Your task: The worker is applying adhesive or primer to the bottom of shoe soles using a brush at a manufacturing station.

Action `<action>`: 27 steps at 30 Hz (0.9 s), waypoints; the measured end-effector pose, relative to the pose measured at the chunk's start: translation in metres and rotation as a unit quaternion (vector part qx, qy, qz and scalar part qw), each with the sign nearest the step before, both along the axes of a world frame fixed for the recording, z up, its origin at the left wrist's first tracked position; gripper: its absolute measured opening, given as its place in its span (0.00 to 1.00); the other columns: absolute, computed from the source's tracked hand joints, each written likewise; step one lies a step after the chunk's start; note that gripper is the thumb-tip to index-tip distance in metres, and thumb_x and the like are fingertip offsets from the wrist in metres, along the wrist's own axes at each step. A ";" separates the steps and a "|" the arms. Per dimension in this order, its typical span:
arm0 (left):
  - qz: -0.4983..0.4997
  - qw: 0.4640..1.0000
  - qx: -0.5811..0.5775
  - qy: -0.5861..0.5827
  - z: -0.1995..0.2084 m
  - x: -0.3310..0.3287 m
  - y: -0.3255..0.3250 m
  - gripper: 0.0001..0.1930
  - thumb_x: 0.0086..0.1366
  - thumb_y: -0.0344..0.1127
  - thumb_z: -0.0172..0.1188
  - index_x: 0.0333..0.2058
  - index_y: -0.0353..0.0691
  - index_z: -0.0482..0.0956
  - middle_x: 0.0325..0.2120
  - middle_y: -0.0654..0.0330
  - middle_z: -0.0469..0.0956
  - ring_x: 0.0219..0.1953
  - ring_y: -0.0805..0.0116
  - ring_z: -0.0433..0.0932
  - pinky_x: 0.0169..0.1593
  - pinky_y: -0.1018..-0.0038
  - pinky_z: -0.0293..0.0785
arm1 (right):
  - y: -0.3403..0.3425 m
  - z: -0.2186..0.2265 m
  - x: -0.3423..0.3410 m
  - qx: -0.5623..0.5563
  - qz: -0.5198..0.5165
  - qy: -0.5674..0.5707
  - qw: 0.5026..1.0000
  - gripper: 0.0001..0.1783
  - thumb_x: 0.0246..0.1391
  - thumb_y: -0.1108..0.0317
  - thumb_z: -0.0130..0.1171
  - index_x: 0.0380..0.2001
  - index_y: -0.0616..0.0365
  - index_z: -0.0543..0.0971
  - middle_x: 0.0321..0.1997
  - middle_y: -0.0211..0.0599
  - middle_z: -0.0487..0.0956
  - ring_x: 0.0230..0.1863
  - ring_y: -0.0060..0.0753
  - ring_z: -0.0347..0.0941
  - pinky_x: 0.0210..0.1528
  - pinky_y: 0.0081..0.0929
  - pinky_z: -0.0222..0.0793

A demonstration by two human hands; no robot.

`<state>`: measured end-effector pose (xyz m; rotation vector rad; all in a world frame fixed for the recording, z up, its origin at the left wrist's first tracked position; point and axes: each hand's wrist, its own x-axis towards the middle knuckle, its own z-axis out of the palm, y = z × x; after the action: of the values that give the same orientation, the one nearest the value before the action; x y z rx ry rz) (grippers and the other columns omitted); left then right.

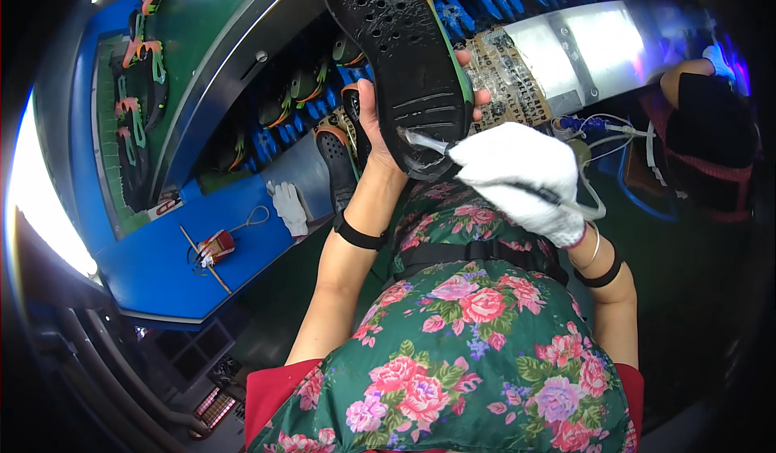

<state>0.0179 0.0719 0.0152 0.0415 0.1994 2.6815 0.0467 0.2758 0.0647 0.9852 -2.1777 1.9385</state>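
My left hand (373, 120), bare, grips a black shoe sole (398, 65) with orange and green edges, its thumb on one side and fingertips showing at the other. The sole's face is up, with round holes toward the far end and grooves near the heel; it looks wet and shiny. In a white glove, my right hand (521, 174) is closed around a slim brush (424, 141), whose pale tip touches the heel area. A pale tube (594, 202) runs by the gloved hand. Another black sole (335, 158) lies just left of my left wrist.
At left is a blue tabletop (170, 271) with a white glove (288, 206) and a small red-and-white bundle (217, 247) with a stick. Several soles (295, 89) sit on blue racks ahead. More soles (133, 122) lie on a green conveyor. A co-worker's arm (683, 81) shows at right.
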 end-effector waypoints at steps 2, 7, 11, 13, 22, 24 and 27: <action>-0.045 0.998 -0.034 -0.035 -0.003 -0.001 -0.006 0.57 0.58 0.77 0.57 0.72 0.38 0.55 0.66 0.44 0.63 0.54 0.35 0.73 0.55 0.45 0.77 | -0.001 0.000 0.008 0.060 0.039 0.107 0.992 0.16 0.49 0.76 0.69 0.43 0.51 0.87 0.46 0.35 0.87 0.45 0.41 0.84 0.47 0.32 0.80; -0.048 0.998 -0.020 0.046 -0.007 -0.006 -0.006 0.56 0.60 0.76 0.56 0.70 0.31 0.56 0.60 0.43 0.69 0.52 0.41 0.75 0.56 0.46 0.75 | -0.002 0.014 0.013 -0.051 0.104 -0.107 0.987 0.08 0.45 0.75 0.74 0.31 0.55 0.88 0.38 0.39 0.88 0.40 0.39 0.86 0.43 0.32 0.81; -0.106 0.992 -0.051 -0.045 0.001 -0.006 -0.011 0.55 0.61 0.73 0.57 0.71 0.34 0.54 0.61 0.33 0.65 0.52 0.37 0.76 0.53 0.48 0.80 | 0.005 0.007 0.002 0.011 0.045 -0.007 0.999 0.10 0.47 0.75 0.71 0.36 0.54 0.88 0.41 0.39 0.87 0.43 0.40 0.85 0.46 0.33 0.81; -0.113 0.987 -0.095 -0.060 0.000 -0.009 -0.018 0.54 0.61 0.72 0.57 0.72 0.35 0.54 0.62 0.31 0.64 0.52 0.36 0.76 0.53 0.49 0.81 | 0.007 0.002 0.002 0.077 0.062 0.093 0.991 0.15 0.50 0.74 0.68 0.42 0.53 0.87 0.45 0.38 0.87 0.45 0.41 0.84 0.48 0.33 0.81; -0.162 0.965 -0.205 -0.024 -0.014 -0.021 -0.030 0.51 0.59 0.66 0.63 0.72 0.39 0.58 0.63 0.29 0.64 0.53 0.30 0.77 0.52 0.51 0.83 | 0.004 0.005 0.004 0.020 0.045 0.021 0.999 0.14 0.43 0.75 0.75 0.37 0.54 0.88 0.40 0.39 0.88 0.42 0.41 0.85 0.45 0.33 0.80; -0.152 0.969 -0.194 -0.029 -0.013 -0.022 -0.028 0.51 0.59 0.66 0.62 0.72 0.39 0.57 0.63 0.29 0.64 0.53 0.30 0.77 0.52 0.51 0.83 | -0.001 0.005 0.008 0.005 0.080 -0.002 0.997 0.12 0.43 0.77 0.73 0.35 0.56 0.88 0.40 0.41 0.88 0.42 0.43 0.85 0.45 0.34 0.80; -0.144 0.977 -0.149 -0.050 -0.017 -0.023 -0.027 0.50 0.61 0.67 0.59 0.72 0.39 0.56 0.63 0.29 0.64 0.54 0.30 0.76 0.53 0.49 0.82 | 0.005 0.001 0.006 -0.083 0.088 -0.154 0.981 0.08 0.46 0.78 0.71 0.33 0.58 0.88 0.40 0.42 0.88 0.42 0.37 0.85 0.46 0.31 0.80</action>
<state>-0.0046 0.0447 -0.0018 -0.1466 0.5193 2.3321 0.0526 0.2804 0.0657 0.9334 -2.0856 2.4560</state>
